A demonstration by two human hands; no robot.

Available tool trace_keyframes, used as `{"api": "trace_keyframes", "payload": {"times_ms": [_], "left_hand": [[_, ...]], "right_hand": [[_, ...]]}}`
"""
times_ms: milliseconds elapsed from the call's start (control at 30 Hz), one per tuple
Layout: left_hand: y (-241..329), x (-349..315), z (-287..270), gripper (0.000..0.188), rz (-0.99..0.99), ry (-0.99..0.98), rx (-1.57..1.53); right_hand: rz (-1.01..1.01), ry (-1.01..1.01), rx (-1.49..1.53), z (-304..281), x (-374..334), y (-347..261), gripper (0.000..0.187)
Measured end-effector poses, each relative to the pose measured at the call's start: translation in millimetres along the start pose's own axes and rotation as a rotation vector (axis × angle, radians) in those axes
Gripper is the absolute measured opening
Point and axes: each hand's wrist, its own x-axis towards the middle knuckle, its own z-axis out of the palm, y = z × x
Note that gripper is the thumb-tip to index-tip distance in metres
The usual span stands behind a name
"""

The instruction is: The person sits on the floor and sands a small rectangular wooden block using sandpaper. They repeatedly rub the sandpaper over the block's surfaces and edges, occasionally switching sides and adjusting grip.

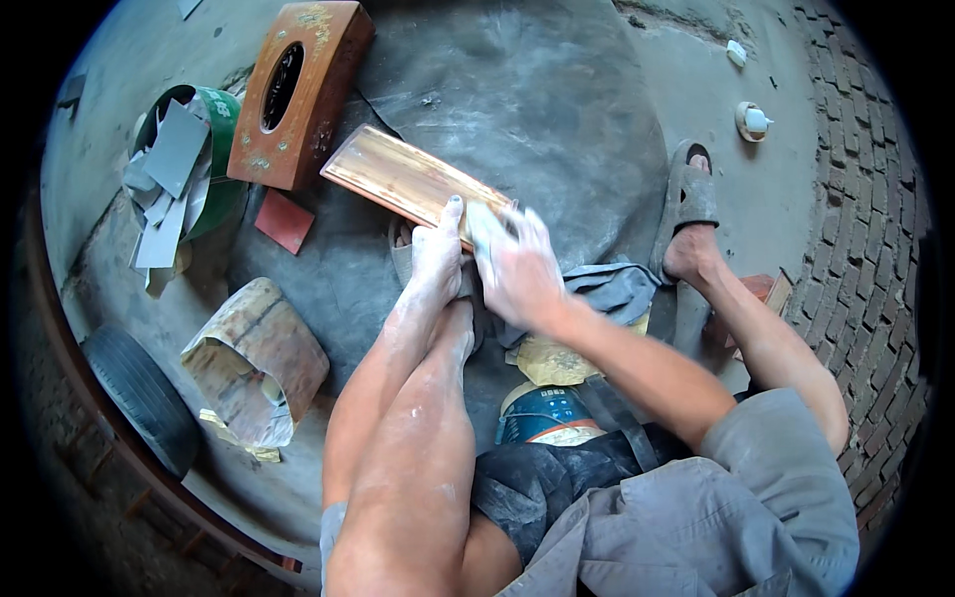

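A long wooden panel [408, 177], pale and streaked on its face with reddish edges, is tilted in front of my knees. My left hand [439, 251] grips its near edge, the thumb lying on top and the other fingers mostly hidden. White dust coats this hand and wrist. Over the panel's right end, my right hand [522, 267] presses a pale, greenish-white pad [485, 227] to the surface. Motion blurs this hand, so the pad's exact kind cannot be made out. Beyond the panel to the left stands a reddish-brown wooden tissue box [261, 149] with an oval opening.
Left are a green bucket [221, 159] of grey sheets, a red square sheet [285, 221], a worn bag [269, 338] and a tire [139, 398]. Grey cloth [612, 291] lies near a blue-and-white bucket [547, 413]. My slippered right foot [688, 214] rests right; brick paving [856, 199] lies beyond.
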Motion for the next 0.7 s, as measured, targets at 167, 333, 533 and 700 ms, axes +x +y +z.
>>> {"api": "trace_keyframes", "payload": {"times_ms": [167,333,533,700], "left_hand": [[7,-1,-4,0.051,-0.043,0.004,0.052],[4,2,0,0.064,-0.039,-0.046,0.005],[9,-3,-4,0.070,-0.075,0.024,-0.015],[10,5,-1,0.057,-0.052,-0.109,-0.063]], "right_hand": [[-0.024,-0.031,0.043,4,1,-3,0.053],[-0.005,-0.008,0.045,7,15,6,0.053],[-0.062,-0.106,0.037,-6,-21,-7,0.049],[-0.037,-0.030,0.081,10,33,17,0.049]]}}
